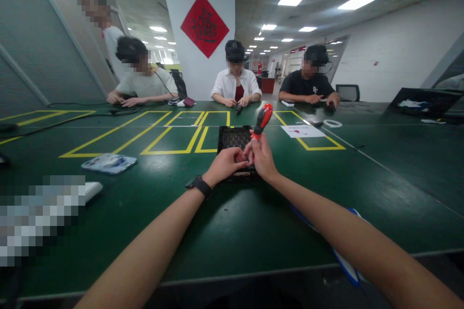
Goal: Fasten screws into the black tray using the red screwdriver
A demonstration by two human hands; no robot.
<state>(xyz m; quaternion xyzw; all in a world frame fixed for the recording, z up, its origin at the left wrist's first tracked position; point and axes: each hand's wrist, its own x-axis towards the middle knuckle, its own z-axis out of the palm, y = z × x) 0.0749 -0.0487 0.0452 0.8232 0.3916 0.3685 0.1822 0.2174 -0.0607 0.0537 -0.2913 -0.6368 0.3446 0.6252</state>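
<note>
A screwdriver with a red and black handle tilts up out of my right hand, whose fingers are closed around its lower part. Just left of it, my left hand has thumb and fingers pinched together near the screwdriver's lower end; what lies between them is hidden. Both hands are over the near part of a black openwork plastic tray on the green table. My fingers cover the screwdriver's tip and part of the tray.
Yellow tape outlines rectangles on the table. A phone-like flat thing lies to the left, a white sheet and a roll of tape to the right. Three people sit across the table; another stands at the far left.
</note>
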